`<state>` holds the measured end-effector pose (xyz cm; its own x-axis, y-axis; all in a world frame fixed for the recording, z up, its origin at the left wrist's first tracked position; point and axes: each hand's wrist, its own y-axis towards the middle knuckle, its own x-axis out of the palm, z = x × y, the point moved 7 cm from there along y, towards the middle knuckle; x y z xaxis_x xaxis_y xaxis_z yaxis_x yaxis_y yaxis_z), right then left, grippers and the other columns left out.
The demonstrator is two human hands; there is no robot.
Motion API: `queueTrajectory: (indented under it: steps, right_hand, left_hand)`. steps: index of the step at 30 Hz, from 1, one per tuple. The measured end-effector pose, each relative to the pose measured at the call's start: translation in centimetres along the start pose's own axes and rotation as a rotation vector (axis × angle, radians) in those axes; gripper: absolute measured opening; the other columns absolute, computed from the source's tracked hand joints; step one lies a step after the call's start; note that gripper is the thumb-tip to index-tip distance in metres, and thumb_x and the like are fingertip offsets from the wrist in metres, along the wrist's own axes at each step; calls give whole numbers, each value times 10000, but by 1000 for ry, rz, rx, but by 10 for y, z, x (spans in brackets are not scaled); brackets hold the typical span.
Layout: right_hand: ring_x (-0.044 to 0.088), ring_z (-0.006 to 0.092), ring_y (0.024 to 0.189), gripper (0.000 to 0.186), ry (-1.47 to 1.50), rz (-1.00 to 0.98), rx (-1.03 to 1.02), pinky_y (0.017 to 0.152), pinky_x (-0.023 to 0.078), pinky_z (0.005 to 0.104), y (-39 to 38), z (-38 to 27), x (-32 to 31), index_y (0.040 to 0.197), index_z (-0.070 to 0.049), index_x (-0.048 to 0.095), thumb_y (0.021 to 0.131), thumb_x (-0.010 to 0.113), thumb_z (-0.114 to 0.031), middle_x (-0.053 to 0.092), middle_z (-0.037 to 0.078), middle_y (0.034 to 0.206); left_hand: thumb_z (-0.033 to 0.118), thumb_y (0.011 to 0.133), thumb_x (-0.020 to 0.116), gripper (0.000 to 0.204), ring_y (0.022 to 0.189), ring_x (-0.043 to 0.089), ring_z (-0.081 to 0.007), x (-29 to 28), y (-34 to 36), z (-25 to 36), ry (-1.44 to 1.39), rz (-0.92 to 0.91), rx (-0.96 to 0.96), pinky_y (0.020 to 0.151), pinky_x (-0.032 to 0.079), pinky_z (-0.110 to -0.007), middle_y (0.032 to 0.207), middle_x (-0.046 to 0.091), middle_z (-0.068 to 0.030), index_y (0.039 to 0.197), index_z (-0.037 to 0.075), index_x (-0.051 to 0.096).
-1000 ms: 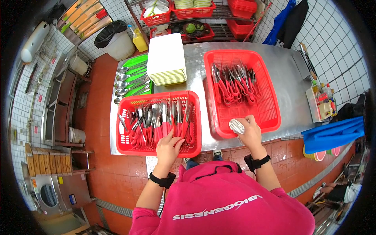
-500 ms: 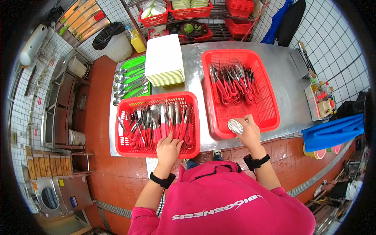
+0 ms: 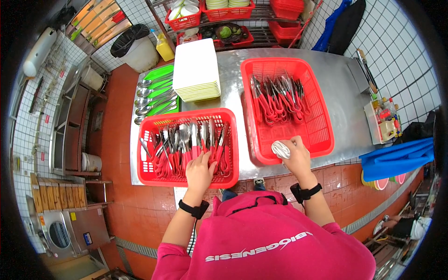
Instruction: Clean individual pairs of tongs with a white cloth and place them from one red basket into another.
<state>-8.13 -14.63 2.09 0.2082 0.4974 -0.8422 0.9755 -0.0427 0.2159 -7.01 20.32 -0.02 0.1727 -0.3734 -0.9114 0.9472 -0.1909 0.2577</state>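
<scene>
Nearest is one person in a pink top (image 3: pixel 280 242), with two black wristbands, one on each forearm. Two bare hands reach over the worktop (image 3: pixel 347 126). The left hand (image 3: pixel 199 171) is at the near side of the left red basket (image 3: pixel 233 144), its bent fingers over the red handles of the left tongs (image 3: pixel 185 135); I cannot tell whether they pinch one. The right hand (image 3: pixel 297 156) grasps one folded white cloth (image 3: pixel 280 149) at the near rim of the right red basket (image 3: pixel 268 137).

These two plastic baskets stand apart, side by side. The left one holds well over ten steel tongs with red handles, overlapping too closely to count exactly. The right one holds a smaller cluster, the right tongs (image 3: pixel 282 100), heaped toward its far half; overlap hides their exact number too.

Behind the left basket stands one stack of white square plates (image 3: pixel 196 70) with green edges, more than ten deep. Just left of it lies one green tray (image 3: pixel 161 72) of large steel spoons (image 3: pixel 156 102); at least five spoon bowls show. One white caddy (image 3: pixel 374 123) of bottles stands at the worktop's right end.

Farther off are one yellow jug (image 3: pixel 164 49), one bin (image 3: pixel 140 55) with a black liner and one rack carrying several red baskets, two of them with stacked dishes on its upper shelf.
</scene>
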Motion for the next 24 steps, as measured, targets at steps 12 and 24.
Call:
queueTrajectory:
  steps: [12, 24]
  right_hand:
    - [695, 336, 920, 445, -15, -23, 17, 755, 579, 462, 1, 4, 3, 1206, -187, 763, 773, 867, -185, 610, 94, 1085]
    - [705, 338, 967, 493, 89, -3, 38, 819, 583, 456, 0, 4, -20, 1233, -180, 766, 758, 901, -191, 616, 93, 1121]
  left_hand:
    - [321, 912, 796, 288, 1078, 727, -360, 9, 0, -17, -8, -132, -29, 977, 548, -468, 1258, 743, -175, 1075, 84, 780]
    - [256, 910, 803, 384, 1184, 692, -388, 3, 3, -23, -99, -142, -62, 1006, 555, -480, 1394, 690, -179, 1236, 74, 712]
